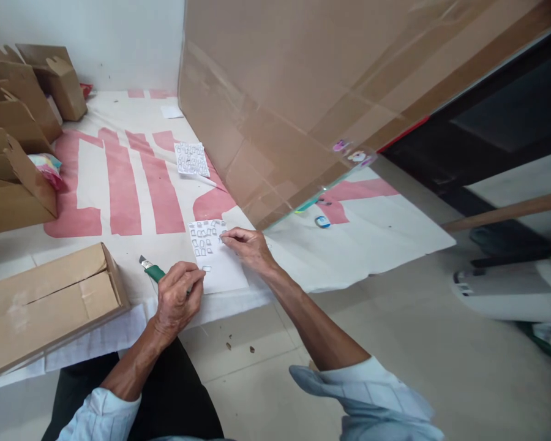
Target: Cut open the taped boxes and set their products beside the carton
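Observation:
A white sheet of paper (224, 272) lies near the table's front edge, with several small dark-outlined rectangles in rows on its upper left part. My right hand (250, 248) is pinched over the sheet's upper right; what sits between its fingertips is too small to name. Over the lower left edge, my left hand (179, 297) has its fingers curled and pressed together, close to one lone small rectangle (206, 268). A green utility knife (153, 271) points its blade away, and its handle runs under my left hand. Whether that hand grips it is hidden.
A large taped cardboard box (275, 122) rises at the back right. A closed carton (50, 300) lies at left, with several open cartons (18, 165) behind. Another marked sheet (191, 159) lies farther back. A small tape roll (322, 222) is at right.

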Demonstrator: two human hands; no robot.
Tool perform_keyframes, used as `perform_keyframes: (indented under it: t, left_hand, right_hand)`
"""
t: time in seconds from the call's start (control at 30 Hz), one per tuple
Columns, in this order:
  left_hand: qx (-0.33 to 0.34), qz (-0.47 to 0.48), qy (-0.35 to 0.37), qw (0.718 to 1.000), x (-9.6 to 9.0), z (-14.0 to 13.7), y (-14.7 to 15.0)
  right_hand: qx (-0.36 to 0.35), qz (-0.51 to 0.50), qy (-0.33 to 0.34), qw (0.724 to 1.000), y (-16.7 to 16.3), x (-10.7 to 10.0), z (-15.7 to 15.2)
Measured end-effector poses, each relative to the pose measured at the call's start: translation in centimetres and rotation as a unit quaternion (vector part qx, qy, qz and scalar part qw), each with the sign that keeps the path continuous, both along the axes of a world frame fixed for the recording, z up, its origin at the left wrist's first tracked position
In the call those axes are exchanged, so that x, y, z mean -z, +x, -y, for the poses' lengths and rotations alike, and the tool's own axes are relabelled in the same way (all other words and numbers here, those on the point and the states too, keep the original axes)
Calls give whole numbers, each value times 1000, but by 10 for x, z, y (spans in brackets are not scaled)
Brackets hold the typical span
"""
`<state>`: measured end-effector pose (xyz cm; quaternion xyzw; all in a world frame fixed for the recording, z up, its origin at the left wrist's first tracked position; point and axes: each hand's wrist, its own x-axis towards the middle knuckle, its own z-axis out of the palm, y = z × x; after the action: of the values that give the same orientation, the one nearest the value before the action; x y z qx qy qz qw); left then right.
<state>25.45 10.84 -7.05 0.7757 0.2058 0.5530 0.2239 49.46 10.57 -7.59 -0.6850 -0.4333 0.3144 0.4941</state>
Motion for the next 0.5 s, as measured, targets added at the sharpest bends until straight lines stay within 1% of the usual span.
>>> perform_keyframes:
  t: [0.1, 0.2, 0.3, 0.37, 0.43, 0.5]
  left_hand:
    - [2, -6, 1, 1000, -1, 0, -1]
    - [1, -13, 0, 1000, 0, -1, -2]
    - [-3, -16, 1, 1000, 1, -1, -3]
    - [2, -19, -1, 1000, 1, -1, -2]
    - [16, -27, -6, 999, 1, 0, -2]
    - [40, -38, -17, 998, 1, 3, 0]
  right_hand:
    - [17, 6, 6, 1000, 2, 12, -8]
    - [26, 9, -2, 1000, 2, 18, -9]
    - [38, 10, -1, 999, 4, 17, -7]
    - [65, 3, 8, 998, 7, 14, -6]
    - [99, -19, 12, 995, 10, 12, -7]
    - [117, -48, 2, 992, 12, 11, -9]
